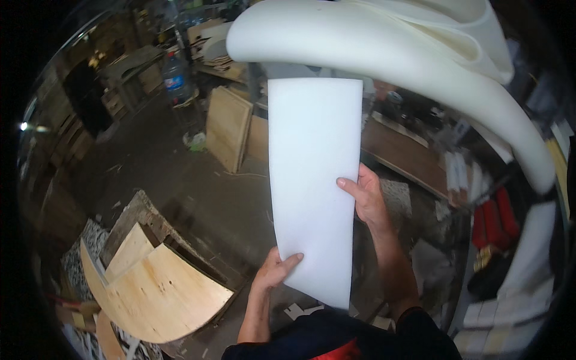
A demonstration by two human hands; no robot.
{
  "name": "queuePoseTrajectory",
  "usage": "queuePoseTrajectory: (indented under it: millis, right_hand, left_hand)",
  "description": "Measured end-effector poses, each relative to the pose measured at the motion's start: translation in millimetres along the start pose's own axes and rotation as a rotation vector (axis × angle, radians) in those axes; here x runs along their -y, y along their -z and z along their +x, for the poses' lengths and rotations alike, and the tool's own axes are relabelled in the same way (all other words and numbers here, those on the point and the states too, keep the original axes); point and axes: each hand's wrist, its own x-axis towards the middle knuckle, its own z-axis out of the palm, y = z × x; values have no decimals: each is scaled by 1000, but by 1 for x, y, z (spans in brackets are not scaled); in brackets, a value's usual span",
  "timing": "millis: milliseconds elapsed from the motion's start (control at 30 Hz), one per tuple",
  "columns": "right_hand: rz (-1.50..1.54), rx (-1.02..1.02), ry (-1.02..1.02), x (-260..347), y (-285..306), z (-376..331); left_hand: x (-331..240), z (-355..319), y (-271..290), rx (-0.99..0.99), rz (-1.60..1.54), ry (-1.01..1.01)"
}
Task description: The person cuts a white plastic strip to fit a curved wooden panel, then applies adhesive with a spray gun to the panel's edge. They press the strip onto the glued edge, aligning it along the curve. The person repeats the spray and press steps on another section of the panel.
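Nearest, the left hand [277, 271] pinches a white foam sheet [315, 150] at its lower left edge and the right hand [369, 198] clasps its right edge farther up, both thumbs on the facing side, most of its length extending beyond the left grip. Leftward sits a curved plywood panel [168, 294]; beyond, folded white foam [336, 39] and a plastic bottle [174, 82].

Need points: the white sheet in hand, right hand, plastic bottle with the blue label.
White sheet [313, 180]: head view, middle of its broad face.
Right hand [371, 199]: head view, middle of the hand.
Plastic bottle [174, 81]: head view, on its blue label.
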Motion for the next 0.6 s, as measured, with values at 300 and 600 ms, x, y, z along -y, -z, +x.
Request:
queuePoseTrajectory:
  millis: [300, 600]
  right_hand:
    - [-328, 229, 182, -21, -11, 198]
    - [-588, 1139, 315, -140, -188, 278]
  left_hand:
    - [-51, 5, -2, -292, 392, 49]
    - [8, -6, 16, -785, 286, -17]
